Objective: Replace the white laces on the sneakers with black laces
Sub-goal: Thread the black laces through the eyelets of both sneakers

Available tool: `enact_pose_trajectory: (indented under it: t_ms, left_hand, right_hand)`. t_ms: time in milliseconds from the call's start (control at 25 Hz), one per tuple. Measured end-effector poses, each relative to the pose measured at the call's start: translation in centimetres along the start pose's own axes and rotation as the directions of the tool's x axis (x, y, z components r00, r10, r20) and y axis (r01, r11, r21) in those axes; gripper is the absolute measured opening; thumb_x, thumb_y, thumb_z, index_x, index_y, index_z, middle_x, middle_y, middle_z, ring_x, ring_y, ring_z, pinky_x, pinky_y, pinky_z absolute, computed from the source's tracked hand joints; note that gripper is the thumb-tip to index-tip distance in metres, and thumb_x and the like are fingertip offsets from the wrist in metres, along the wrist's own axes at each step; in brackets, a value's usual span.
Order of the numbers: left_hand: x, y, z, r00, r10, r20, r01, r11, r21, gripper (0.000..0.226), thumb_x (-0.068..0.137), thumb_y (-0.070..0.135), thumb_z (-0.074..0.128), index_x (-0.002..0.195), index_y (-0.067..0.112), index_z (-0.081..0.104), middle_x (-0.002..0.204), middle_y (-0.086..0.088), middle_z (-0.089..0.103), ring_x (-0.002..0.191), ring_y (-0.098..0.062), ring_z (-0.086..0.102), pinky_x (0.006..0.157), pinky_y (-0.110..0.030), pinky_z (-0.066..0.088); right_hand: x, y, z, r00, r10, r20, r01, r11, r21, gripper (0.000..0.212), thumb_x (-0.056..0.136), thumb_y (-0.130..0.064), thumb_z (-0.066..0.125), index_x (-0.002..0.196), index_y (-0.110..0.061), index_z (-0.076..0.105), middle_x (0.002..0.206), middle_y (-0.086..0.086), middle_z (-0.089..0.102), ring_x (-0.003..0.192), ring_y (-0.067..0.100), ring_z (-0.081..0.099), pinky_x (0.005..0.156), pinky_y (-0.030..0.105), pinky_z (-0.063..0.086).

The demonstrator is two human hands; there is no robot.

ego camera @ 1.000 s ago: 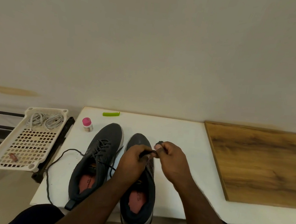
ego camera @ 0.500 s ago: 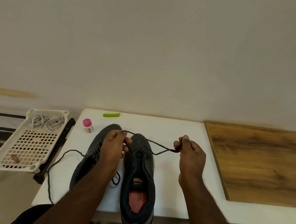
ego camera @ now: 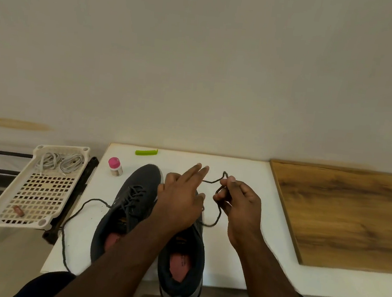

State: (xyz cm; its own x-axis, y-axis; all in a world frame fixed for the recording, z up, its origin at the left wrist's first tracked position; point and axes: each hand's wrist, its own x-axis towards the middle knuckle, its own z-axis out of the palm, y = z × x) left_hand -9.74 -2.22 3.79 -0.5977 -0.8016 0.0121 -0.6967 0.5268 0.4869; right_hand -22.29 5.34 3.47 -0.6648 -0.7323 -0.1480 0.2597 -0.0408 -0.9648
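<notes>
Two dark grey sneakers lie side by side on the white table (ego camera: 238, 261), toes pointing away from me. The left sneaker (ego camera: 135, 190) carries a threaded black lace whose long end (ego camera: 71, 220) trails off the table's left edge. My left hand (ego camera: 179, 202) hovers over the front of the right sneaker (ego camera: 185, 263), its index and middle fingers straight. A second black lace (ego camera: 218, 213) runs from those fingers to my right hand (ego camera: 239, 206), which pinches a loop of it, then drops back to the shoe. The white laces (ego camera: 60, 162) lie in a basket.
The cream plastic basket (ego camera: 3, 203) sits on a dark rack left of the table. A pink-capped bottle (ego camera: 115, 167) and a green clip (ego camera: 146, 152) lie near the table's back edge. A wooden board (ego camera: 347, 217) covers the right side.
My hands first drew apart, stretching the lace over the right sneaker. Now they are closer again, the left fingers have straightened and the lace hangs slack in a loop.
</notes>
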Motion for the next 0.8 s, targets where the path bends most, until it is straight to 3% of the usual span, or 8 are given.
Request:
enact_pose_trajectory:
  t_ms: [160, 240, 320, 440, 560, 640, 720, 800]
  left_hand:
    - [1.4, -0.3, 0.3, 0.976, 0.204, 0.071, -0.192, 0.971, -0.143, 0.076, 0.098, 0.009, 0.047, 0.153, 0.050, 0.013, 0.165, 0.014, 0.013, 0.144, -0.022, 0.030, 0.114, -0.044, 0.030]
    - [1.6, 0.1, -0.3, 0.956, 0.285, 0.065, -0.259, 0.929, -0.266, 0.062, 0.099, 0.007, 0.048, 0.148, 0.043, 0.035, 0.158, 0.011, 0.033, 0.142, -0.013, 0.034, 0.113, -0.033, 0.034]
    - [1.9, 0.3, -1.3, 0.963, 0.267, 0.018, -0.254, 0.933, -0.255, 0.032, 0.101, 0.012, 0.047, 0.124, 0.031, 0.061, 0.127, 0.010, 0.062, 0.121, -0.010, 0.055, 0.099, -0.027, 0.045]
    - [2.8, -0.6, -2.6, 0.990, -0.049, -0.133, -0.004, 0.929, -0.369, 0.022, 0.101, 0.016, 0.046, 0.101, 0.025, 0.066, 0.092, 0.013, 0.070, 0.076, -0.002, 0.067, 0.069, -0.018, 0.051]
    - [3.3, -2.5, -3.6, 0.903, -0.398, -0.165, 0.192, 0.715, -0.672, 0.024, 0.101, 0.011, 0.043, 0.100, 0.015, 0.067, 0.085, 0.001, 0.073, 0.059, -0.005, 0.068, 0.060, -0.016, 0.050]
    - [3.5, -3.9, -3.7, 0.854, -0.495, -0.160, 0.229, 0.634, -0.738, 0.024, 0.101, 0.010, 0.042, 0.103, 0.014, 0.065, 0.089, -0.004, 0.072, 0.064, -0.010, 0.070, 0.061, -0.020, 0.052]
    - [3.9, -5.2, -3.7, 0.800, -0.579, -0.158, 0.195, 0.500, -0.844, 0.021, 0.102, 0.011, 0.043, 0.104, 0.018, 0.064, 0.100, -0.004, 0.071, 0.083, -0.014, 0.073, 0.075, -0.030, 0.057]
    - [4.1, -6.1, -4.1, 0.742, -0.655, -0.145, 0.139, 0.362, -0.922, 0.019, 0.102, 0.014, 0.047, 0.106, 0.018, 0.065, 0.110, -0.005, 0.069, 0.099, -0.019, 0.071, 0.082, -0.034, 0.057]
  right_hand:
    - [-0.1, -0.1, -0.1, 0.996, 0.020, 0.082, -0.021, 1.000, 0.011, 0.030, 0.101, -0.019, 0.056, 0.081, -0.004, 0.073, 0.055, 0.008, 0.044, 0.058, 0.022, 0.044, 0.076, 0.045, 0.053]
    - [-0.2, -0.2, -0.1, 0.993, 0.026, 0.114, -0.023, 0.999, -0.027, 0.031, 0.101, -0.018, 0.055, 0.078, -0.003, 0.070, 0.051, 0.002, 0.041, 0.053, 0.018, 0.039, 0.073, 0.044, 0.048]
    - [-0.3, -0.2, 0.0, 0.992, 0.030, 0.125, -0.023, 0.998, -0.059, 0.028, 0.100, -0.018, 0.058, 0.081, 0.000, 0.069, 0.051, -0.005, 0.045, 0.052, 0.016, 0.038, 0.072, 0.043, 0.050]
    - [0.1, -0.2, -0.1, 1.000, 0.025, 0.020, -0.022, 0.990, -0.142, 0.012, 0.092, -0.020, 0.071, 0.090, -0.008, 0.072, 0.060, -0.003, 0.048, 0.057, 0.011, 0.049, 0.067, 0.033, 0.059]
    - [0.9, 0.7, -1.1, 0.999, 0.007, -0.049, -0.021, 0.951, -0.308, 0.019, 0.088, -0.007, 0.074, 0.104, -0.017, 0.073, 0.075, -0.001, 0.062, 0.067, 0.012, 0.060, 0.066, 0.027, 0.056]
    - [1.4, 1.4, -1.6, 0.997, 0.020, -0.076, -0.046, 0.934, -0.355, 0.025, 0.089, -0.002, 0.070, 0.111, -0.014, 0.073, 0.085, 0.000, 0.071, 0.070, 0.013, 0.065, 0.071, 0.031, 0.058]
    - [1.6, 1.7, -1.9, 0.991, -0.010, -0.134, -0.041, 0.929, -0.368, 0.025, 0.091, -0.004, 0.068, 0.114, -0.013, 0.072, 0.090, 0.002, 0.074, 0.075, 0.014, 0.068, 0.075, 0.032, 0.059]
    - [1.7, 1.6, -2.1, 0.968, -0.139, -0.206, 0.044, 0.911, -0.411, 0.026, 0.094, -0.003, 0.064, 0.117, -0.014, 0.071, 0.100, -0.001, 0.074, 0.089, 0.011, 0.070, 0.085, 0.030, 0.058]
